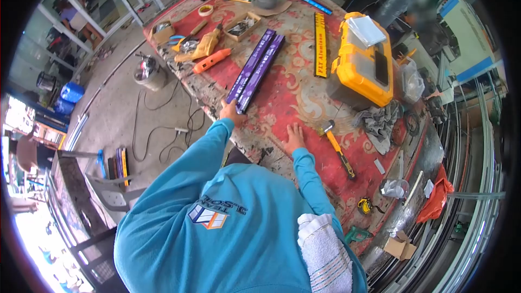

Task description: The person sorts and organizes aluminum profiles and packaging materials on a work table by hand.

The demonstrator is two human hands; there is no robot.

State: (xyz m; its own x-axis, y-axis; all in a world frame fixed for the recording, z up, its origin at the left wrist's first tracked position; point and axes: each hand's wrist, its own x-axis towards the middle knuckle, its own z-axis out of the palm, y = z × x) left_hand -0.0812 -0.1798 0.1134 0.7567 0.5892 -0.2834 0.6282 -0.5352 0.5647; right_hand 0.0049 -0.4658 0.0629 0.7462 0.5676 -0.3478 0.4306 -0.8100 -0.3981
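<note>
Two purple-wrapped metal profiles (255, 70) lie side by side on the red patterned carpet of the worktable (287, 97), slanting away from me. My left hand (231, 113) is at the near end of the left profile, its fingers closed around that end. To the right, my right hand (294, 138) rests on the carpet with fingers spread, holding nothing. A hammer (338, 151) with a yellow and black handle lies just right of that hand. Further off, a yellow-wrapped profile (321, 46) lies on the carpet.
A yellow-lidded toolbox (363, 70) stands at the right, near a grey cloth (380, 127) and a tape measure (366, 205). An orange tool (211, 61) and a box of small parts (242, 26) lie at the left. A bucket (150, 73) and cables are on the floor.
</note>
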